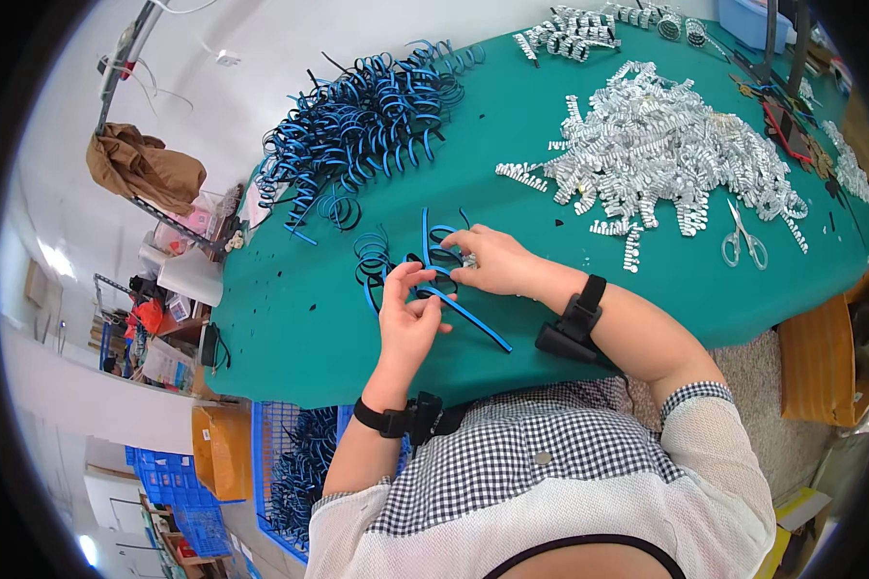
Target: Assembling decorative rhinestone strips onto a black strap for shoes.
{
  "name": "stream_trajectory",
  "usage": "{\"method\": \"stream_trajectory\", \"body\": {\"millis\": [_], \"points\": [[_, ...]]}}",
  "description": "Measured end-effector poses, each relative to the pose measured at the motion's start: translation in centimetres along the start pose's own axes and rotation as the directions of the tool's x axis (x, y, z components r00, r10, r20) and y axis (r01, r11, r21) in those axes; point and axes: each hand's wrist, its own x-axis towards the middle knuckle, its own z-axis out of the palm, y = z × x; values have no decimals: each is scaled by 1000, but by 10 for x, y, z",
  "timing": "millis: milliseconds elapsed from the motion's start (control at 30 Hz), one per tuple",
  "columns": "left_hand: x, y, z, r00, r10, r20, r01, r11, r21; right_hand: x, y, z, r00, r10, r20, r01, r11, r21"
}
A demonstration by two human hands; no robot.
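Both hands are at a blue-and-black curled strip [468, 317] above the green table. My left hand [410, 318] has its fingers bent and closed on the strip, one straight end sticking out toward my body. The right hand [492, 262] pinches the strip's loops from the other side, fingertips close to the left ones. A small silvery bit [469, 261] shows by the right fingers; I cannot tell whether it is held. Beside the left hand, more blue-and-black coils [371, 253] touch the table. Both wrists wear black straps with small boxes.
On the green table [299, 357] lie a heap of blue-and-black coils [357, 125], a heap of silver-white coils [666, 145], scissors [741, 236] and a red-edged phone [788, 130]. Below stand a blue basket of coils [304, 473] and an orange-brown box [821, 357].
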Motion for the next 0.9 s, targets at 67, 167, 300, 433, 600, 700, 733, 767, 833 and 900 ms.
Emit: {"method": "stream_trajectory", "body": {"millis": [67, 167, 300, 433, 600, 700, 733, 767, 833, 900], "points": [[-1, -3, 0, 998, 9, -66, -5, 998, 57, 0, -1, 4, 1000, -30, 10, 30, 999, -33], [4, -11, -13, 983, 108, -149, -66, 962, 264, -3, -4, 7, 995, -81, 56, 86, 992, -88], [11, -11, -21, 979, -64, -194, 67, 998, 4, -4, 0, 13, 984, -120, 132, 136, 983, -122], [17, -24, -36, 952, 144, -271, 2, 880, 475, -3, -4, 14, 983, -114, 143, 132, 984, -123], [28, -26, -31, 889, 428, -160, -99, 522, 847, -5, -8, 11, 995, -96, 22, 97, 994, -43], [34, -28, -24, 921, 377, -98, -43, 348, 937, -4, -4, 9, 990, -90, -110, 84, 995, -61], [34, -28, -25, 921, 373, -115, -28, 358, 933, -3, -4, 10, 991, -94, -93, 88, 994, -67], [33, -26, -27, 923, 358, -142, 12, 342, 940, -2, -5, 10, 983, -118, -143, 107, 991, -78], [35, -28, -30, 917, 332, -221, 97, 351, 931, -1, -9, 8, 967, -138, -214, 122, 989, -88], [33, -32, -29, 908, 348, -235, 103, 357, 928, -1, -9, 10, 953, -185, -239, 160, 980, -121]]}}
